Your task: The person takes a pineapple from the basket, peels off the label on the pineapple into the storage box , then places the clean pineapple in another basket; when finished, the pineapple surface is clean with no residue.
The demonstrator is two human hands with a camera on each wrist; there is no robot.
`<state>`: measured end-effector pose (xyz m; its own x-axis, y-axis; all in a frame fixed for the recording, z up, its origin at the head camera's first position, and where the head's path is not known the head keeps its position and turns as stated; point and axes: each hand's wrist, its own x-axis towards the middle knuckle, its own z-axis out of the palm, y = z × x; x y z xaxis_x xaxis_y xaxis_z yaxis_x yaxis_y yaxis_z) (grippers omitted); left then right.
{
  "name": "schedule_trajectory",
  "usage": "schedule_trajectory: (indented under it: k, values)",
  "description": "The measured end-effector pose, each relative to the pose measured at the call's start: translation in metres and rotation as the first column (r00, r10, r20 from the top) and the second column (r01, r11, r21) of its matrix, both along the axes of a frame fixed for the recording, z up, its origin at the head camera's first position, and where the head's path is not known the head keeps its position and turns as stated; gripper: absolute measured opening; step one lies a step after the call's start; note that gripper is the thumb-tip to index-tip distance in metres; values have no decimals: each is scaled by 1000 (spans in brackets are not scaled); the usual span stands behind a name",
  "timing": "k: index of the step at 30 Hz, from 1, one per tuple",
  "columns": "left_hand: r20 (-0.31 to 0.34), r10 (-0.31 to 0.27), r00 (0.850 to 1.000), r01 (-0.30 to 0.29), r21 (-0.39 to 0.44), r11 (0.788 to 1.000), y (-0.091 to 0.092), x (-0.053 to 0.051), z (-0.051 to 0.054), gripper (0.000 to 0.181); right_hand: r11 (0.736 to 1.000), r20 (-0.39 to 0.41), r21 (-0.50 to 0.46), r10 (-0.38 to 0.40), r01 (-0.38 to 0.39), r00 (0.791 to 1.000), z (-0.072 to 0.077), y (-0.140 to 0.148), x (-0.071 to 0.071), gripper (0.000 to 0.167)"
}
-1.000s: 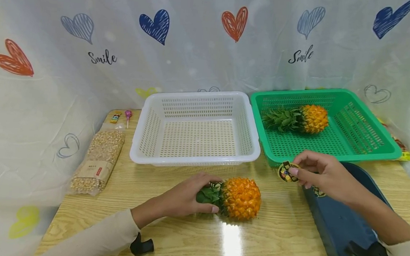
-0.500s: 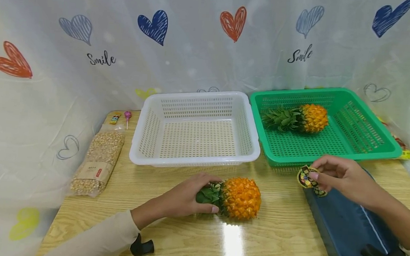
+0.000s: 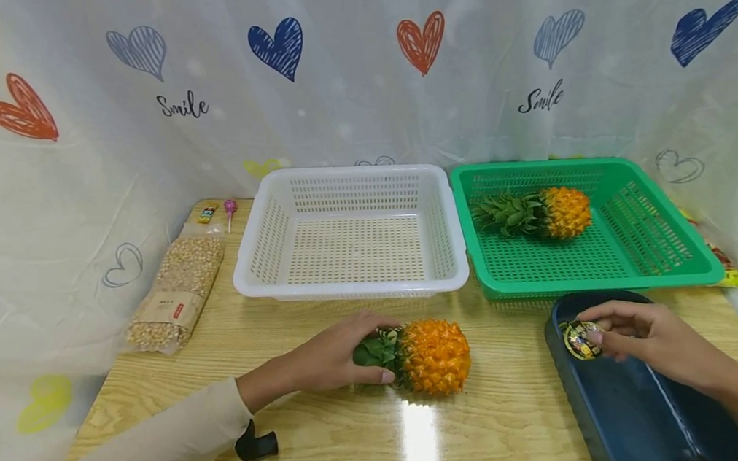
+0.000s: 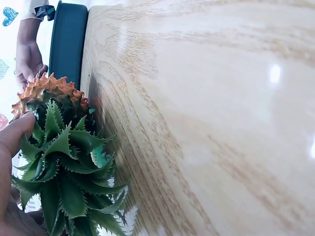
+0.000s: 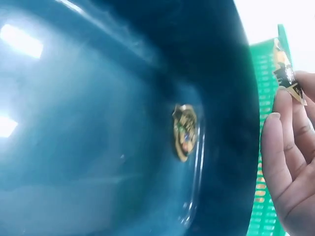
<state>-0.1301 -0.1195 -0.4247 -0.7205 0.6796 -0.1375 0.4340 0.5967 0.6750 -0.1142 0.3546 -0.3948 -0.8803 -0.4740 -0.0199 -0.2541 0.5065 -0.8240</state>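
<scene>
On the table lies an orange pineapple [image 3: 435, 357] with green leaves [image 4: 69, 182]. My left hand [image 3: 341, 352] grips it around the leafy crown, thumb on the near side. My right hand [image 3: 656, 340] pinches a round black-and-gold sticker [image 3: 582, 340] between thumb and fingers, above the far left end of a dark blue basin [image 3: 629, 414]. In the right wrist view, a second black-and-gold sticker [image 5: 185, 132] lies inside the basin near its end wall, apart from the hand. That one is mostly hidden in the head view.
A white basket [image 3: 351, 287] stands at the back middle. Beside it, a green basket [image 3: 601, 287] holds another pineapple [image 3: 564, 214]. At the left lie a bag of corn kernels [image 3: 175, 290], a lollipop [image 3: 230, 207] and a small yellow packet [image 3: 207, 213]. A curtain hangs behind.
My right hand has moved right and slightly nearer with the pinched sticker, from beside the green basket's front edge to over the blue basin. My left hand stays on the pineapple.
</scene>
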Motion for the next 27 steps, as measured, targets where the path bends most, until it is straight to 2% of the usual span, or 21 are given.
schedule_trajectory:
  k: [4,7,11,16,23,27]
  values:
    - [7,3,1000,-3,-1,1000,0,0,0,73,1000,43,31,0,-1,999,-5,10,2,26]
    - [12,3,1000,-3,-4,1000,0,0,0,73,999,115,49,8,-14,993,-8,16,3,27]
    - [4,-1,1000,1,-6,1000,0,0,-2,74,996,231,75,21,-39,973,-12,22,0,32]
    - [-1,-6,1000,6,-7,1000,-1,-1,-3,74,991,323,100,48,-85,945,-19,28,0,37]
    - [16,-2,1000,2,-6,1000,-1,-1,-2,73,987,397,-26,157,-160,904,-28,31,0,39]
    - [18,-3,1000,3,-5,1000,0,-1,-1,73,984,436,-37,172,-174,884,-33,33,-1,42]
